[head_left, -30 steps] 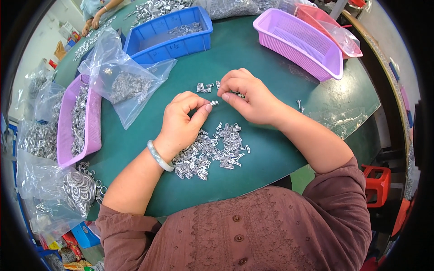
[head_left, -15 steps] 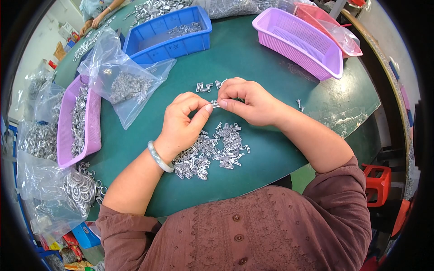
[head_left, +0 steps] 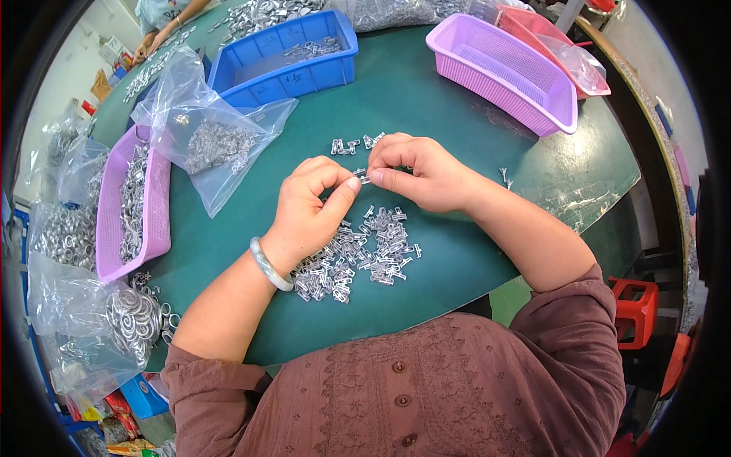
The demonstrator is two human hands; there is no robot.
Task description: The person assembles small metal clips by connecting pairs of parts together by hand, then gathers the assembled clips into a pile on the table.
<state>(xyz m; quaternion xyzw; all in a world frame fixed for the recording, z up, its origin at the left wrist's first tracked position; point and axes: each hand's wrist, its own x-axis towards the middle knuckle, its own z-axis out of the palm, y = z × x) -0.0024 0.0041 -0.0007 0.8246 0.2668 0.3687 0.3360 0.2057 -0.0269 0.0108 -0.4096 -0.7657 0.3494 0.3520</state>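
Between the fingertips of both hands is a small silver metal piece (head_left: 364, 177), possibly a buckle part; its exact form is mostly covered. My left hand (head_left: 306, 199), with a pale bangle at its wrist, pinches one end between thumb and forefinger. From the other side, my right hand (head_left: 422, 177) pinches it the same way. Below them spreads a loose pile of small silver metal fittings (head_left: 387, 247), partly behind my left hand. Just beyond my fingers lie a few joined metal fittings (head_left: 345, 147), one of them close to the right knuckles.
A purple basket (head_left: 156, 228) of metal parts stands left, beside a clear bag (head_left: 221, 148) of small parts. Ahead are a blue bin (head_left: 293, 82) and a second purple basket (head_left: 506, 95). Flat rings (head_left: 133, 324) lie near left. Another person's hands (head_left: 148, 44) work at far left.
Both hands keep their pinch on the small metal piece, with barely any shift. The piles and containers stay where they were.
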